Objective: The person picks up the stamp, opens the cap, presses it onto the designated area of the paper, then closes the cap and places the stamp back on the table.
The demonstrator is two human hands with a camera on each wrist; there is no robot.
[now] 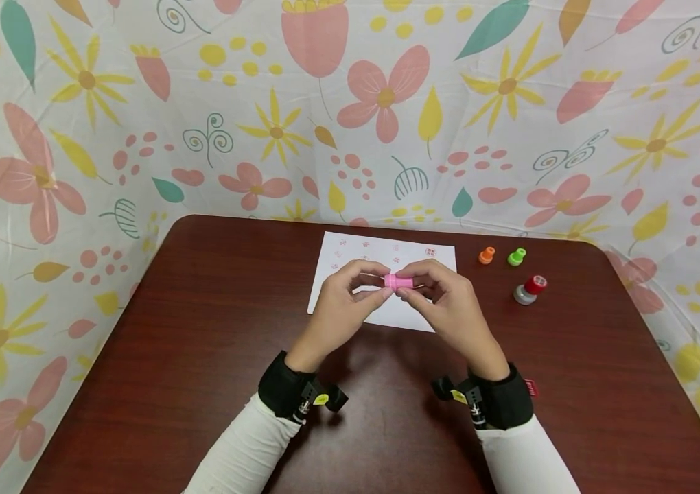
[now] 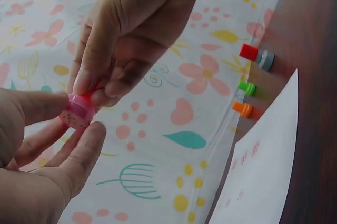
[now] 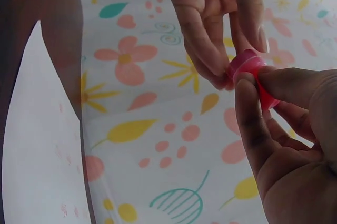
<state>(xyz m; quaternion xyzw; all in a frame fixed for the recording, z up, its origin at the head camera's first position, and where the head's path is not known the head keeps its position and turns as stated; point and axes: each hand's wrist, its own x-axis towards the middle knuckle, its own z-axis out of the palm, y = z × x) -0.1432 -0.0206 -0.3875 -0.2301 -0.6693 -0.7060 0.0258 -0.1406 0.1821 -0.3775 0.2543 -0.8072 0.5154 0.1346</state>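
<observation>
A small pink stamp (image 1: 398, 282) is held up between both hands above a white sheet of paper (image 1: 402, 314). My left hand (image 1: 342, 302) pinches its wide end with thumb and fingers. My right hand (image 1: 453, 305) grips the narrower handle. In the left wrist view the stamp (image 2: 77, 114) shows a patterned round face, tilted downward. The right wrist view shows its wide pink rim (image 3: 246, 62) between the fingertips of both hands. Small reddish prints (image 1: 430, 252) mark the paper, partly hidden behind the hands.
To the right of the paper, an orange stamp (image 1: 486, 256) and a green stamp (image 1: 517, 257) stand on the dark wooden table (image 1: 214, 329). Nearer lies a stamp with a red top and a grey base (image 1: 530, 289). A floral cloth (image 1: 300, 137) hangs behind the table.
</observation>
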